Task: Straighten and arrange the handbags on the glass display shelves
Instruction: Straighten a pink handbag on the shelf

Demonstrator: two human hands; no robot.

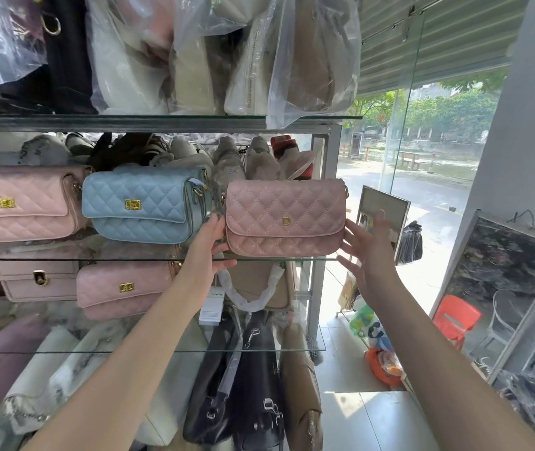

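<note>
A dusty-pink quilted handbag (285, 219) with a gold D clasp stands upright at the right end of the middle glass shelf (113, 260). My left hand (209, 252) lies flat against the bag's left side, fingers up, thumb along the shelf edge below it. My right hand (368, 252) is spread open at the bag's right edge, fingertips touching it or just off it. To the left on the same shelf stand a light-blue quilted bag (145, 205) and a pale-pink quilted bag (22, 205), both with gold clasps.
The top shelf (162, 120) carries bags wrapped in plastic (227, 53). The shelf below holds two pink bags (123, 288) and a beige bag with a wrapped handle (253, 288). Dark bags (243, 385) hang lower down. Right of the rack are a glass wall, a framed picture (383, 216) and a red stool (455, 317).
</note>
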